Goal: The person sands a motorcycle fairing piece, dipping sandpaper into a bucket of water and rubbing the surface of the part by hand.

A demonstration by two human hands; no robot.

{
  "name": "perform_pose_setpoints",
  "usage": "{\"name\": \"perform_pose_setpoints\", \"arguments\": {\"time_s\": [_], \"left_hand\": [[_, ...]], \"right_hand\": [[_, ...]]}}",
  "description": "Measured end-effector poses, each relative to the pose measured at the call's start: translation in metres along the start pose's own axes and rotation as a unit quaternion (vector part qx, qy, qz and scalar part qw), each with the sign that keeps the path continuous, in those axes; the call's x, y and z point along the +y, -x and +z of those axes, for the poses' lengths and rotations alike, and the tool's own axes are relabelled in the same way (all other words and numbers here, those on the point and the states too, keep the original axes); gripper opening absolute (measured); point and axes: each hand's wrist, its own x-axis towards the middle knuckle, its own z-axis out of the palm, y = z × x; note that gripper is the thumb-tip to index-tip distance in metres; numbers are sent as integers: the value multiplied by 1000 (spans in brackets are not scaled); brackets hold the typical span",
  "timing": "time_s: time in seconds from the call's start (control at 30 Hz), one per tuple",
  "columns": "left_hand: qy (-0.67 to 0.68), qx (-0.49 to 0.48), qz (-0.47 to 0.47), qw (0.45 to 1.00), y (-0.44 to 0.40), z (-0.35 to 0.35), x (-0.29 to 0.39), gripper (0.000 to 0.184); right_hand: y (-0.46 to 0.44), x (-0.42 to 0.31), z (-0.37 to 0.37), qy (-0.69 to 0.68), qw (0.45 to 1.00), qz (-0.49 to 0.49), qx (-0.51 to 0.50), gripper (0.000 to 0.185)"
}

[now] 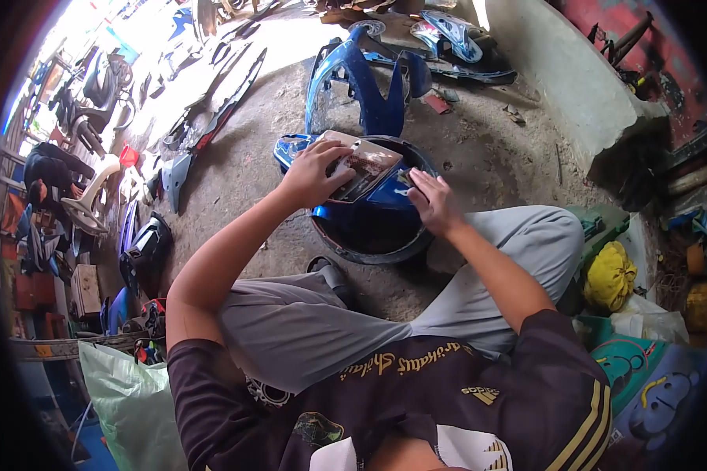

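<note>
A glossy blue motorcycle body panel (389, 191) lies across a round black tub or tyre-like ring (369, 250) in front of my crossed legs. On the panel is a brownish, partly shiny flat patch (367, 169). My left hand (320, 171) rests over the patch's left side, fingers laid across its top and thumb apart. A whitish bit shows near those fingertips, too small to name. At the panel's right edge, my right hand (436, 202) touches the blue surface with extended fingers, thumb apart. Something white sits by its thumb tip.
Just beyond stands a blue motorcycle fairing (357, 86). More panels (456, 39) lie at the back, and long dark trim pieces (220, 118) at the left. A person (51, 173) is at far left. A yellow bundle (610, 276) and pale green sack (130, 400) flank me.
</note>
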Motion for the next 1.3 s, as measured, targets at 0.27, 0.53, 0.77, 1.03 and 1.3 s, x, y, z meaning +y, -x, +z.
{"name": "perform_pose_setpoints", "arguments": {"time_s": [0.27, 0.53, 0.77, 1.03, 1.3], "left_hand": [[-28, 17, 15, 999, 3, 1, 5, 55], [-11, 0, 1, 1000, 3, -4, 8, 53], [-29, 21, 9, 999, 1, 0, 4, 54], [-18, 22, 9, 1000, 4, 0, 1, 53], [1, -20, -17, 1000, 0, -6, 7, 53]], "right_hand": [[10, -23, -2, 20, 997, -72, -15, 76], [23, -46, 1, 29, 989, -143, 12, 71], [14, -36, 2, 5, 993, -113, 20, 73], [2, -17, 2, -23, 999, -25, 29, 68], [4, -27, -6, -29, 998, -59, 4, 72]]}}
